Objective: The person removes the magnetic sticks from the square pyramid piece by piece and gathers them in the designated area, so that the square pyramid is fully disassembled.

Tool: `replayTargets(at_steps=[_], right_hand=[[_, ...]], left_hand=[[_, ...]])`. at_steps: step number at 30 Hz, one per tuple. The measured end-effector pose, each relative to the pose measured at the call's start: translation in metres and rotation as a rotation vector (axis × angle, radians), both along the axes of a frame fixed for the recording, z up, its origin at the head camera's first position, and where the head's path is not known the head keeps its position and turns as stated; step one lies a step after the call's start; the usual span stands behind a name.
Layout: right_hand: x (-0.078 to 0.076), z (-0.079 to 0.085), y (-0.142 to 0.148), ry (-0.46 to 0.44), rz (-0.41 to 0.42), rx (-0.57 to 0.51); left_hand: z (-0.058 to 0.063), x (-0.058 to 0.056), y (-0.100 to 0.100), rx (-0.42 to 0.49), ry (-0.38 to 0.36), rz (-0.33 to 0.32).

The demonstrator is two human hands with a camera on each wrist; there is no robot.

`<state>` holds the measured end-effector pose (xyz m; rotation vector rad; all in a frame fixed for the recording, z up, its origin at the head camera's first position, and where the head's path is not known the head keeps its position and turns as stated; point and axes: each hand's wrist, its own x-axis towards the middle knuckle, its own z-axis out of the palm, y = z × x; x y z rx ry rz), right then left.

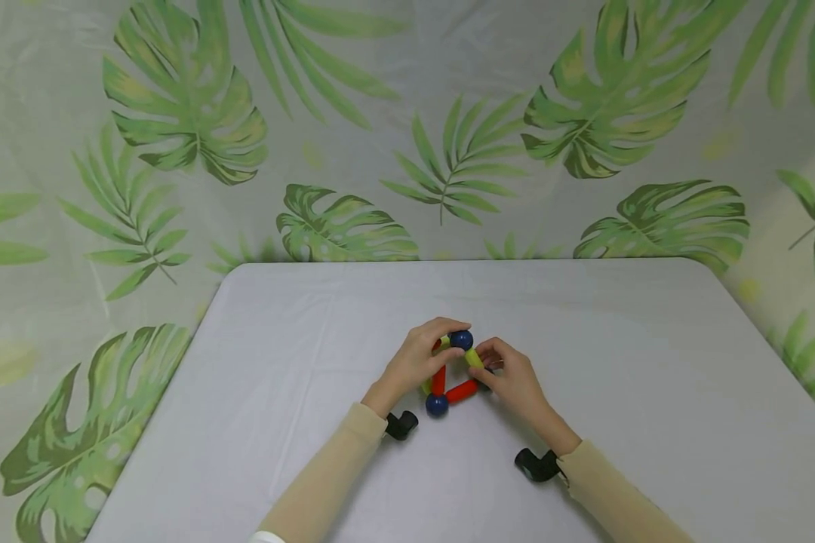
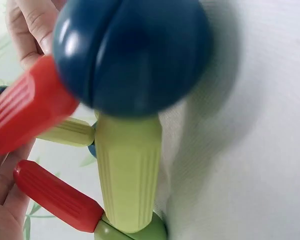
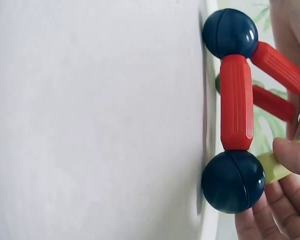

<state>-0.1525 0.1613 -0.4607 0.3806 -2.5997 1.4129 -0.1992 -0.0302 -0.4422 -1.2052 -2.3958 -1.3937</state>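
Note:
A small frame of smooth balls and ribbed rods stands on the white table. My left hand (image 1: 421, 360) holds its top blue ball (image 1: 462, 340) between fingers and thumb. On the right, my right hand (image 1: 512, 377) pinches a yellow-green rod (image 3: 274, 167) that slants down from that top ball to a lower blue ball (image 3: 233, 182). A red rod (image 3: 236, 102) joins this ball to the front blue ball (image 1: 438, 405). Another red rod (image 1: 438, 379) rises from the front ball toward my left hand. In the left wrist view, a yellow-green rod (image 2: 128, 172) runs to a green ball (image 2: 132, 231).
The white table (image 1: 244, 377) spreads around the frame, its rounded far edge meeting a leaf-patterned cloth (image 1: 353, 151). A black wrist camera (image 1: 402, 425) sits at the left wrist and another black camera (image 1: 536, 464) at the right, both low over the table.

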Motion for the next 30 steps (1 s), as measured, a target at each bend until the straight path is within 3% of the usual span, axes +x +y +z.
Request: replayTargets(at_steps=[4, 11, 20, 24, 27, 30], right_hand=[[0.003, 0.0, -0.005, -0.011, -0.039, -0.037], [0.009, -0.002, -0.013, -0.028, -0.082, -0.086], [0.017, -0.001, -0.017, 0.016, -0.03, -0.063], [0.019, 0.003, -0.015, -0.06, 0.015, -0.063], [0.015, 0.007, -0.008, -0.156, 0.007, -0.126], [0.005, 0.009, 0.003, -0.185, -0.016, -0.183]], left_hand=[[0.0, 0.0, 0.0, -0.015, -0.013, 0.004], [0.003, 0.001, 0.001, -0.032, 0.047, 0.014], [0.002, 0.004, 0.002, -0.013, 0.029, 0.001], [0.003, 0.005, 0.002, -0.016, 0.019, 0.005], [0.003, 0.006, 0.002, -0.012, 0.009, 0.009], [0.003, 0.007, 0.001, -0.006, -0.005, 0.015]])
